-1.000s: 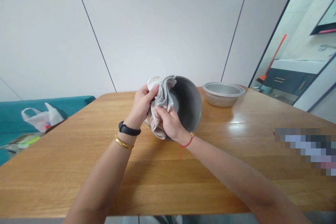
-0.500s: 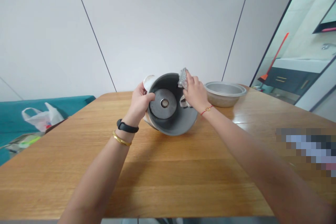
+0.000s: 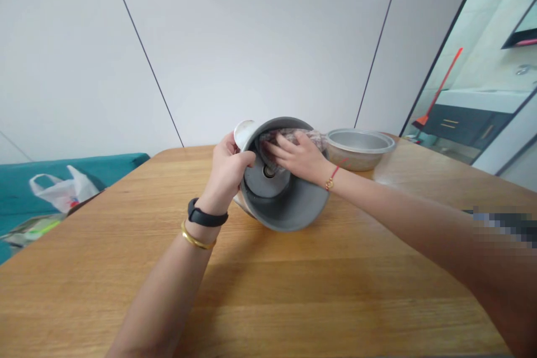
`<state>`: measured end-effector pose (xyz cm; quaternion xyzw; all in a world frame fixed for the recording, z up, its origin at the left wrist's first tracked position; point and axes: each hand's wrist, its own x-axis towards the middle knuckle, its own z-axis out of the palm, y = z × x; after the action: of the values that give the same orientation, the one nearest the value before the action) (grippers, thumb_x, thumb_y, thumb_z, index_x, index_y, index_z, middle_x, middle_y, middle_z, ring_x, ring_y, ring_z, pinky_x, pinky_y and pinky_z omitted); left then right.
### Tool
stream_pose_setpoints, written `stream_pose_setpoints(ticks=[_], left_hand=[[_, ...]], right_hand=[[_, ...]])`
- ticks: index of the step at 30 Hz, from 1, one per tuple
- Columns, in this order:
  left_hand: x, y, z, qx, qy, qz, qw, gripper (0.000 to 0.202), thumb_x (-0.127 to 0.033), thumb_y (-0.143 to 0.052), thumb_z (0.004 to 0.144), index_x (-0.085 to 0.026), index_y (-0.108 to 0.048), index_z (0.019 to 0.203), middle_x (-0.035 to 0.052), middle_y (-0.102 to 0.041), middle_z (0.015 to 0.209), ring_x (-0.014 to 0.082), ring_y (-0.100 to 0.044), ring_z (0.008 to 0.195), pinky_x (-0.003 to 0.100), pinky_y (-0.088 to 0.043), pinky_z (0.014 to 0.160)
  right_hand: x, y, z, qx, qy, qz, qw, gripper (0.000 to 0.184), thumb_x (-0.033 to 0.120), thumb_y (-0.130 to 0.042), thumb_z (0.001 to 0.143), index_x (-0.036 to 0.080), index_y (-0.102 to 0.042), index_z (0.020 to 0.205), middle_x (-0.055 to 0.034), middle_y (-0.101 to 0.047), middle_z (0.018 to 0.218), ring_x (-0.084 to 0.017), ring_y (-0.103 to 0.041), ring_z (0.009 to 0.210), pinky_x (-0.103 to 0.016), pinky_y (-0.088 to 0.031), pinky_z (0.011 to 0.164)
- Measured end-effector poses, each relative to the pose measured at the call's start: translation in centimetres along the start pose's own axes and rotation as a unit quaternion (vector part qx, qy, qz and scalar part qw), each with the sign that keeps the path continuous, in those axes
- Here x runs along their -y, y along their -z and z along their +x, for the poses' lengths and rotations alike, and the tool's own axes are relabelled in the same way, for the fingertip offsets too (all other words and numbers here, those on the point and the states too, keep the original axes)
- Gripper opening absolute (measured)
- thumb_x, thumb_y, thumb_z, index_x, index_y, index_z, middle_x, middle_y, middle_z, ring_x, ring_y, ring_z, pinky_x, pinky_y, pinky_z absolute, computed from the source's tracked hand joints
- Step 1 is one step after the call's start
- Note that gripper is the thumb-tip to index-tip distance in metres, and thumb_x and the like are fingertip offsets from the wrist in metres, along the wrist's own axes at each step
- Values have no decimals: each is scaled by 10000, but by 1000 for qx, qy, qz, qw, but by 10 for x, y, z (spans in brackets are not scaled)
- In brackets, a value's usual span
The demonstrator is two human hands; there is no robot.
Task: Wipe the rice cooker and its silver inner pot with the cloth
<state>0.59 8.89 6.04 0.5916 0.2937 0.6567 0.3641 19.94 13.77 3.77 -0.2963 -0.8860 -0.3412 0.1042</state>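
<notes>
A rice cooker body lies tipped on the table with its grey hollow facing me. Inside it shows the round heating plate with a small metal knob at its centre. My left hand grips the cooker's left rim, thumb over the edge, beside a white part on its outside. Reaching into the opening, my right hand holds a checked cloth against the upper inner wall, its fingers over the fabric. The cloth partly covers the heating plate.
A silver metal pot stands on the wooden table just right of the cooker. The wall rises behind. On the left is a teal sofa with a white plastic bag. A blurred-out item lies at the right.
My right hand has moved from the upper right rim deeper into the cooker with the cloth, which now spreads along the inner wall. The cooker has shifted slightly right, my left hand with it.
</notes>
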Motion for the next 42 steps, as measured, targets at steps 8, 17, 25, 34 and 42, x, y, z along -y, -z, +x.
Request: stream_pose_setpoints(ticks=[8, 17, 25, 34, 42], left_hand=[[10, 4, -3, -120, -11, -28, 992, 300, -77, -557, 457, -161, -637, 734, -33, -533, 633, 103, -432, 570, 207, -289, 485], [3, 0, -8, 43, -8, -33, 998, 444, -152, -694, 579, -172, -717, 1022, 31, -725, 935, 248, -653, 941, 349, -514, 845], [7, 3, -3, 59, -20, -66, 996, 428, -162, -718, 631, -169, -705, 1059, 57, -737, 1016, 250, -671, 987, 379, -517, 926], [9, 10, 3, 1, -10, -56, 998, 458, -125, -666, 548, -175, -692, 1003, 26, -733, 909, 253, -676, 929, 357, -532, 835], [13, 18, 4, -24, 8, -59, 998, 499, -114, -658, 521, -184, -699, 1014, 22, -731, 914, 243, -663, 883, 322, -524, 737]], right_hand=[[22, 15, -24, 186, -120, 68, 973, 239, 85, -526, 859, 145, -748, 925, -150, -735, 1006, -326, -614, 1028, -458, -418, 891], [105, -2, 24, -29, -246, 768, 591, 378, 85, -532, 729, 163, -667, 1074, -25, -719, 925, -187, -647, 849, -312, -522, 809], [72, -10, 16, -156, -351, 325, 864, 604, 71, -389, 892, 223, -533, 1459, -69, -446, 1582, -334, -405, 1344, -526, -360, 1113], [70, -16, 23, -50, -217, 236, 946, 551, 123, -342, 981, 213, -478, 1507, -34, -371, 1630, -310, -366, 1292, -440, -416, 1063], [51, -13, 21, 45, -364, 91, 926, 462, 132, -342, 971, 79, -625, 1333, -277, -615, 1287, -390, -531, 1118, -486, -469, 825]])
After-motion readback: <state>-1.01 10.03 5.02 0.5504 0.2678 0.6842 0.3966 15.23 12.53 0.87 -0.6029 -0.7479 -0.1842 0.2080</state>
